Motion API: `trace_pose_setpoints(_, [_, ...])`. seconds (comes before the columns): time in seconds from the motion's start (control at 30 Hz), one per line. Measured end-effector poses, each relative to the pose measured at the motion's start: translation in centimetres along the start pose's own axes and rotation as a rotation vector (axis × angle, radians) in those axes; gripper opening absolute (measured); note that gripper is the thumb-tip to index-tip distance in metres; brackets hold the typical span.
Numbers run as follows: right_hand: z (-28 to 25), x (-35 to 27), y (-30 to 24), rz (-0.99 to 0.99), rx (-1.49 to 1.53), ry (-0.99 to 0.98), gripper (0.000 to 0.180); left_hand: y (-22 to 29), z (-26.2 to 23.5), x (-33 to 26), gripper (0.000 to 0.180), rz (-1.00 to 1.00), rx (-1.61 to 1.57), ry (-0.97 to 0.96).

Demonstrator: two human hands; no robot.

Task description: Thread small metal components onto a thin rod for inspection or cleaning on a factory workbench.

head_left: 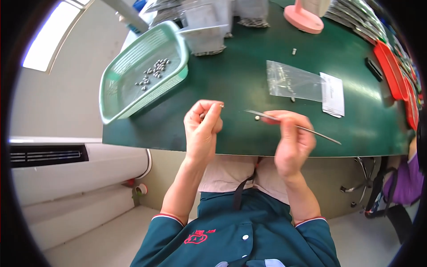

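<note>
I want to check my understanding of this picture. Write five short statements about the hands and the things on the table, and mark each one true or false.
1. The right hand holds a thin metal tool. True.
2. The left hand lies flat and open. False: the left hand is closed, its fingertips pinching a tiny piece.
3. Small metal pieces lie in the mint-green basket. True.
4. The pink base stands at the near edge. False: the pink base is toward the far side.
5. The white paper is at the right end of the clear bag. True.
</note>
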State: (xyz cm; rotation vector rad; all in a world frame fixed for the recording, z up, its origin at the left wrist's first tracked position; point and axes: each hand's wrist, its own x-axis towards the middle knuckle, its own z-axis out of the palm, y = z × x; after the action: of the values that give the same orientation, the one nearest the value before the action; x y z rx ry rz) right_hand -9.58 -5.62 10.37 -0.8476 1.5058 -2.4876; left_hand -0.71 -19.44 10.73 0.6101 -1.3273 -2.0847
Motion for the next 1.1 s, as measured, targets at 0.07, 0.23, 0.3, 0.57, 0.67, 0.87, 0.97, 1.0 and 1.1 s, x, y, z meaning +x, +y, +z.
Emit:
trace_pose_setpoints(0.07, [-1.4,-0.2,0.3,-0.05,-0.022,0.075,0.011,0.8,-0.7,0.6,0.005,0.254,0.49,0.104])
trace_pose_setpoints(0.23, [-4.0,-1.8,1.5,-0.06,-0.226,0.087,0.01,0.0,-3.0,2.7,0.009,0.608,1.308,-0.236])
trace_pose_setpoints(0.3, [-4.6,-2.2,1.8,-0.082,-0.235,0.078,0.011,0.2,-2.5,2.6,0.009,0.514,1.239,-0.189])
trace_pose_setpoints(0.57, [-4.6,-2.2,2.2,-0.073,-0.217,0.073,0.01,0.6,-2.3,1.2,0.01,0.727,1.114,-0.059])
trace_pose_setpoints(0.67, [-4.5,-2.0,2.2,-0.094,-0.222,0.066,0.01,-0.3,-3.2,1.6,0.009,0.63,1.36,-0.27])
trace_pose_setpoints(0.87, [-4.7,-2.0,1.9,-0.089,-0.209,0.078,0.011,-0.2,-2.8,0.0,0.01,0.81,1.321,-0.21])
trace_pose_setpoints(0.97, [-5.4,-2.1,1.5,-0.078,-0.271,0.063,0.012,-0.2,-2.1,-1.7,0.008,0.623,1.191,-0.192])
trace_pose_setpoints(1.0, [-5.7,-2.4,1.0,-0.067,-0.289,0.056,0.012,0.7,-1.0,-2.9,0.006,0.566,1.071,-0.18])
trace_pose_setpoints(1.1, [-6.8,-2.9,-1.0,-0.149,-0.284,0.128,0.017,0.7,1.2,-6.8,0.005,-0.083,0.401,-0.448])
